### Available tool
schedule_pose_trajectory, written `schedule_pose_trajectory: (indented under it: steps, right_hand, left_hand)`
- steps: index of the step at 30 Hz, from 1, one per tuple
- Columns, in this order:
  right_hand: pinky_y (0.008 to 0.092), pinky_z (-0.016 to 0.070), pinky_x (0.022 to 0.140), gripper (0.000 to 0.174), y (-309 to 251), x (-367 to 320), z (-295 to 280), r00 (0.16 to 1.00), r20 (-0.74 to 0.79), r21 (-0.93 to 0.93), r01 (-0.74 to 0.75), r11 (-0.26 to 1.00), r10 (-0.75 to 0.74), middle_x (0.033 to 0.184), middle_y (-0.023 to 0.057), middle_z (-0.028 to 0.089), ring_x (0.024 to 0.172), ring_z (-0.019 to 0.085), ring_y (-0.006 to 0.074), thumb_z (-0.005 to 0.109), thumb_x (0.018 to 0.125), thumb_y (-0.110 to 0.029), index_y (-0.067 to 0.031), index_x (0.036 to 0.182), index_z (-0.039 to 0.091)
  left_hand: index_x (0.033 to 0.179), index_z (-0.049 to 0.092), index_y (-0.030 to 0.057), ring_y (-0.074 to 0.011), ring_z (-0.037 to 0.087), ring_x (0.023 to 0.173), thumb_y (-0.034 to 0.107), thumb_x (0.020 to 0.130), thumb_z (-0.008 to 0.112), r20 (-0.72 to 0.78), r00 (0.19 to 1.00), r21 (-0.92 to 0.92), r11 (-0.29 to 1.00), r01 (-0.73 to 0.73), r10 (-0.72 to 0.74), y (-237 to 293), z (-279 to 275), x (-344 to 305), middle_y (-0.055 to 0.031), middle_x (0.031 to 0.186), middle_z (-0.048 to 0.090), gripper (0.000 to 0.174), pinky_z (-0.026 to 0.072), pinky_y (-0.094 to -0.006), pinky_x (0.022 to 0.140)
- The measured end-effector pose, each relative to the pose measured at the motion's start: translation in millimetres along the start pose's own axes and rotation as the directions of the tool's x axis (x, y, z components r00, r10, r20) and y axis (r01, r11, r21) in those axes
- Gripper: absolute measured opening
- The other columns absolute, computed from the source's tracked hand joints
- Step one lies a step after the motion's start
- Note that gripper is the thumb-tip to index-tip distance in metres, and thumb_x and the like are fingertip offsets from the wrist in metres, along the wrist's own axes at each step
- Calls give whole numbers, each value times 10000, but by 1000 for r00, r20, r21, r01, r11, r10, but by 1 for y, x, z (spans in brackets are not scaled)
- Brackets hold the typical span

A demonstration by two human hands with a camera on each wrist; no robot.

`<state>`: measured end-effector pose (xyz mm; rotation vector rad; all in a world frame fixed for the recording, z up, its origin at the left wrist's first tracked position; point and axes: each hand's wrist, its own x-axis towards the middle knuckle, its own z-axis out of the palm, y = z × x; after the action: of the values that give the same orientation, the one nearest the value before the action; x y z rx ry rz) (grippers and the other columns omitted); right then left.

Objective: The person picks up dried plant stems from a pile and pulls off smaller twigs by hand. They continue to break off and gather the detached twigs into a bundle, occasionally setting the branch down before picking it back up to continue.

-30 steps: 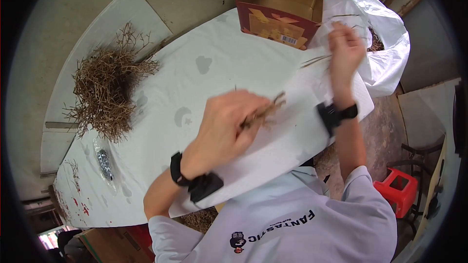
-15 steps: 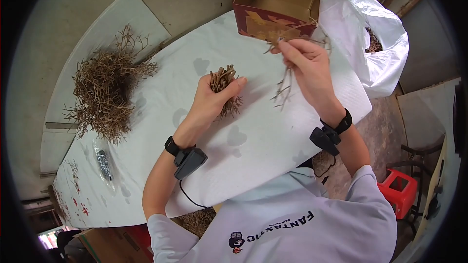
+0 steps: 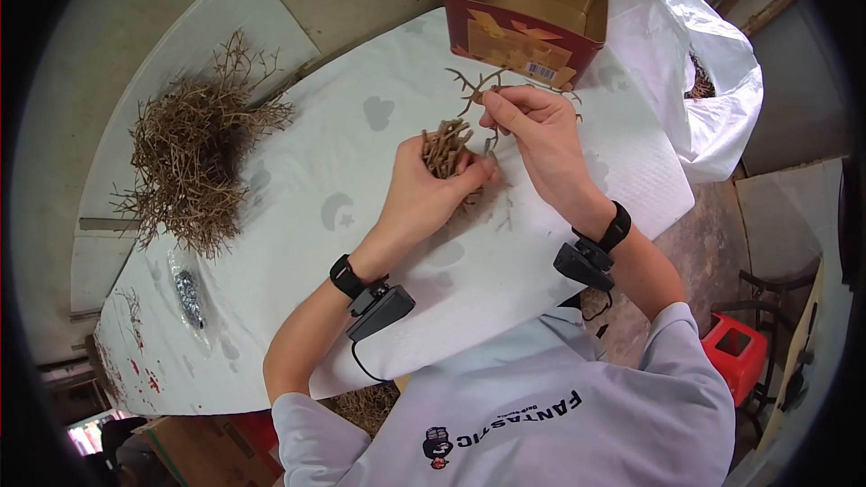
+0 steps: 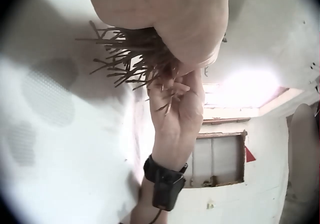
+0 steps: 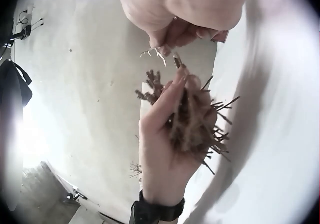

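Observation:
In the head view my left hand (image 3: 424, 189) grips a bundle of dry brown twigs (image 3: 445, 149), stem ends pointing up and thin tips spreading out below the fist. The same bundle (image 5: 187, 129) fills that hand's palm in the right wrist view. Just to the right and slightly higher, my right hand (image 3: 546, 140) pinches a small forked twig (image 3: 471, 86) between thumb and fingertips. Both hands are close together above the white-covered table (image 3: 361, 162), and the left thumb and fingertips are near the right hand's fingers.
A large heap of twigs (image 3: 189, 162) lies at the left. Below it is a clear plastic packet (image 3: 189, 299). A red and gold tin box (image 3: 532, 41) stands at the back, beside a white plastic bag (image 3: 726, 117) holding more twigs. A red stool (image 3: 735, 356) is at right.
My right hand has come from near the white bag in to the left hand, bringing twigs. My left hand turned its bundle stem ends up, then shifted right toward the right hand.

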<state>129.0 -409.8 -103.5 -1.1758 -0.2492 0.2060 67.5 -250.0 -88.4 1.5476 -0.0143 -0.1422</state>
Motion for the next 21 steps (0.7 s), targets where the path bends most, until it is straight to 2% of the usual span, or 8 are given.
schedule_pose_trajectory:
  steps: [3,8,11,16,19,21]
  right_hand:
    - [200,401,611,171,-4,3,-6,999,-41,-91,-21,996,18,841,56,713,677,523,46,715,938,-136,19,1009,726]
    - [194,351,566,190,-4,2,-2,997,-61,-61,-49,997,46,797,53,709,642,481,27,723,935,-163,17,994,726]
    - [196,354,557,189,-3,1,-2,998,-47,-107,-37,994,32,790,55,707,632,475,33,722,935,-164,18,987,723]
    - [195,352,553,188,-1,8,-11,995,-59,-120,-85,989,79,783,55,702,624,469,32,725,933,-163,16,988,722]
    - [202,355,552,185,3,10,-13,994,-20,-69,-108,992,106,771,46,694,618,465,33,725,933,-171,11,964,724]
    - [203,357,555,181,6,4,-10,992,-4,-93,-124,988,125,765,39,688,619,465,33,725,932,-171,8,956,724]
  left_hand:
    - [704,536,39,-66,569,649,109,846,763,-82,995,-32,998,-57,54,3,-2,-5,-10,704,630,277,461,-239,592]
    - [720,558,28,-69,557,626,85,858,738,-154,988,33,999,-23,28,11,3,-8,-12,702,642,234,450,-252,573]
    - [755,603,-11,-73,538,596,70,861,728,44,997,260,965,43,-56,15,0,-8,-28,667,637,182,438,-267,551]
    - [801,647,-38,-81,524,572,46,844,722,-24,995,318,945,-80,92,2,-4,-10,-43,635,639,120,428,-274,538]
    - [833,671,-40,-92,519,563,6,812,698,49,977,500,842,-202,206,6,-7,-13,-76,607,628,57,435,-278,544]
    - [829,667,-37,-83,529,579,11,826,705,84,980,482,854,-198,180,13,-10,-20,-67,638,641,62,432,-270,543]
